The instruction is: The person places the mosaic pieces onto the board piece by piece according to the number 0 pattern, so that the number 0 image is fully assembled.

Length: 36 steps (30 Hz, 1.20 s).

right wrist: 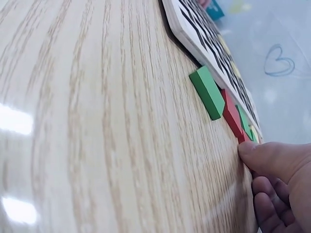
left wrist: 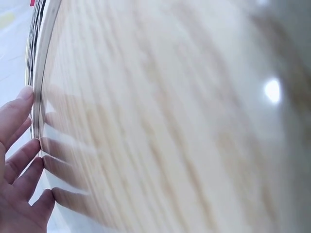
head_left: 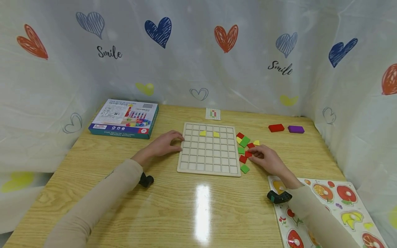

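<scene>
Right hand (head_left: 266,159), seemingly touching red tile (head_left: 248,154)

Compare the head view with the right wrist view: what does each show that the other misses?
Only the head view shows the left hand resting against the grid board's left edge, two yellow pieces set in the board, the toy box, the red block, the purple block and the fruit puzzle.

Only the right wrist view shows, close up, how thick the green tile is.

Both show the right hand at the red tiles, the grid board and the wooden table.
</scene>
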Each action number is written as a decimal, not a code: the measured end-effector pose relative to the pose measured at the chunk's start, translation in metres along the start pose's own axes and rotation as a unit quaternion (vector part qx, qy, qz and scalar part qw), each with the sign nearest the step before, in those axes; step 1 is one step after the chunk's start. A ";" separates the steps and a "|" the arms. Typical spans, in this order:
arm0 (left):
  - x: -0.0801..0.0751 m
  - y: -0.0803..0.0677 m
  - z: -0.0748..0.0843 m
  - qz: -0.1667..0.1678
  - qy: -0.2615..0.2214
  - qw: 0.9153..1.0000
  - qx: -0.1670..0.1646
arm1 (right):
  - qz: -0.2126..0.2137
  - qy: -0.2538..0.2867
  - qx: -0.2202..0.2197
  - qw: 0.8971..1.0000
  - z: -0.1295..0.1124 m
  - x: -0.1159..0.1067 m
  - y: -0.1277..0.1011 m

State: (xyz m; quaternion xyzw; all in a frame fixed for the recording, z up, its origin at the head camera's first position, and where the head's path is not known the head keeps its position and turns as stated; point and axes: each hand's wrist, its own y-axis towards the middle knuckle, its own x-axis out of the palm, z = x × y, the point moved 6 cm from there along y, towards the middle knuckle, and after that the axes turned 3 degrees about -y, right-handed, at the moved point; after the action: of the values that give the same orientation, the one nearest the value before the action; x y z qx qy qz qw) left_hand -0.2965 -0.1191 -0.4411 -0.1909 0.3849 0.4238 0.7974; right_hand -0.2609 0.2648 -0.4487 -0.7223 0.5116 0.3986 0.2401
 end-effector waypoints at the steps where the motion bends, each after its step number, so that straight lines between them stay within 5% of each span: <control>1: 0.000 0.000 0.001 0.001 0.000 1.000 -0.001 | 0.000 -0.002 -0.001 1.000 0.000 0.000 0.000; 12: 0.001 -0.001 0.003 0.005 -0.003 1.000 -0.001 | -0.002 -0.010 0.001 1.000 -0.005 -0.002 0.000; 27: 0.001 0.000 -0.001 0.004 -0.007 1.000 0.001 | 0.042 0.016 0.070 0.997 -0.010 -0.018 0.010; 36: 0.002 0.001 -0.002 0.003 -0.008 1.000 -0.002 | 0.043 0.017 0.028 0.999 -0.040 -0.009 0.044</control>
State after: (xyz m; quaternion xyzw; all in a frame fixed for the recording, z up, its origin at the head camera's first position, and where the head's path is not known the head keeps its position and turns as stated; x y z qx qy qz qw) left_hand -0.2979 -0.1187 -0.4437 -0.1876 0.3783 0.4284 0.7989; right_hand -0.2898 0.2238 -0.4161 -0.6994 0.5568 0.3822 0.2340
